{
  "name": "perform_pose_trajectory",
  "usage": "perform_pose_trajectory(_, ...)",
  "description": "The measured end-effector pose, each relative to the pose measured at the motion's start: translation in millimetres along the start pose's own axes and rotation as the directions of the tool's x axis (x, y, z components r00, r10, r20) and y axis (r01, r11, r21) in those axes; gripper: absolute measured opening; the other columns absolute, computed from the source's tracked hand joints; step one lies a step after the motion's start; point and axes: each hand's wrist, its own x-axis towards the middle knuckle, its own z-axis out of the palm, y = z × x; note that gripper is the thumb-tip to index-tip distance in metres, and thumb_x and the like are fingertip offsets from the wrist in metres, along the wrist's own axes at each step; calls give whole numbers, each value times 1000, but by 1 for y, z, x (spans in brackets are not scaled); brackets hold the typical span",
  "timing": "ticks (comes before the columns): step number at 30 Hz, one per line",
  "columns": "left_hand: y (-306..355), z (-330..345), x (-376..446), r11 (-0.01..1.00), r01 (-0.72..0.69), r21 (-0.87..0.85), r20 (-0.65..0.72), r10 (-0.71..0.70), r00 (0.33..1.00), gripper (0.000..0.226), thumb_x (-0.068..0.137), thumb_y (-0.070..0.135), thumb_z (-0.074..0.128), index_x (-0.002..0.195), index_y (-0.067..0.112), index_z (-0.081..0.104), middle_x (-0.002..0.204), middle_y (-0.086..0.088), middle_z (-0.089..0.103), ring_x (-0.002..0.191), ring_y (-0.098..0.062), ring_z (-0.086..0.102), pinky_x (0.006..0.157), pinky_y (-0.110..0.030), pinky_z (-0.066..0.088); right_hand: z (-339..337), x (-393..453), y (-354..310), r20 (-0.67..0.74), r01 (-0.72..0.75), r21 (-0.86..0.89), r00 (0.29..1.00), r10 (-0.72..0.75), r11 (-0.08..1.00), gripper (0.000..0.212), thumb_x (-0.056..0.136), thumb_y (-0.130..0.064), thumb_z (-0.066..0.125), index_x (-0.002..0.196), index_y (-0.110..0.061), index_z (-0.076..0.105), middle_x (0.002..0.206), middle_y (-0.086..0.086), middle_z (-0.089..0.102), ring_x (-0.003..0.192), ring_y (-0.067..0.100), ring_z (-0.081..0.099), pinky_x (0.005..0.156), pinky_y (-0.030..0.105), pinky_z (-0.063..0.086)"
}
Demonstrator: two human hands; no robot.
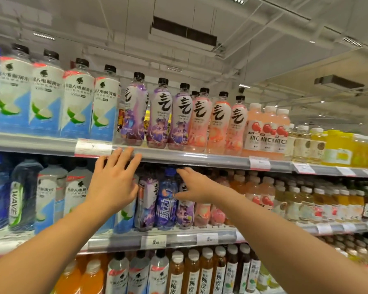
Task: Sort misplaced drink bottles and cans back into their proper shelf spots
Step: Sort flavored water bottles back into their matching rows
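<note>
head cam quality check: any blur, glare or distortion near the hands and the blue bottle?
Head view: wide-angle bowing, the shelf edge curves and slopes down to the right; the left-edge bottles smear. Glare streaks on the clear price strip. The blue bottle is soft and shaded under the shelf, its label still readable. The left hand and right hand are fairly sharp and evenly lit.

The single camera sat on the person's head and faced the drinks shelving (200, 159) from close up, tilted upward enough that the ceiling (263, 49) filled the top of the view. It looked square-on at the near left rows, while the shelves ran away to the far right. Both forearms reached in from the bottom edge.
</note>
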Motion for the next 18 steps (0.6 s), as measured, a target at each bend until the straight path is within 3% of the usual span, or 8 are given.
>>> perform_pose_trajectory(3, 0, -2, 3, 1000, -3, 23, -15, 3, 1000, 81, 75, 40, 71, 148, 17, 45, 150, -13, 47, 135, -37, 43, 100, -55, 38, 8, 15, -3, -25, -34, 23, 999, 34, 999, 95, 98, -47, 65, 165, -12, 8, 166, 15, 22, 132, 39, 52, 106, 48, 49)
perform_pose_trajectory(6, 3, -2, 6, 999, 12, 48, -24, -11, 1000, 82, 75, 45, 67, 149, 19, 44, 146, -12, 48, 129, -36, 44, 98, -54, 38, 15, 33, -4, -66, -81, 63, 994, 85, 995, 94, 95, -50, 67, 163, -12, 14, 156, 20, 37, 118, 41, 59, 95, 49, 54)
perform_pose_trajectory(10, 6, 0, 6, 998, 25, 49, -43, -23, 999, 80, 75, 47, 64, 148, 19, 45, 144, -12, 49, 128, -37, 44, 99, -56, 37, 24, 46, -7, -80, -87, 86, 992, 94, 993, 84, 96, -49, 67, 156, -7, 26, 132, 23, 54, 98, 34, 57, 76, 40, 47)
perform_pose_trajectory(14, 7, 3, 7, 999, 28, 45, -49, -26, 998, 79, 76, 49, 61, 147, 19, 46, 143, -11, 49, 128, -37, 45, 100, -56, 38, 28, 51, -9, -106, -119, 138, 985, 134, 983, 56, 96, -45, 66, 132, -6, 49, 117, 17, 60, 93, 33, 57, 72, 37, 43)
perform_pose_trajectory(18, 8, 2, 7, 999, 32, 37, -61, -29, 998, 79, 75, 50, 60, 146, 18, 48, 141, -11, 51, 128, -38, 47, 99, -56, 38, 26, 56, -8, -157, -148, 189, 971, 179, 971, 38, 100, -46, 60, 104, -11, 49, 99, 11, 55, 88, 32, 53, 70, 37, 40)
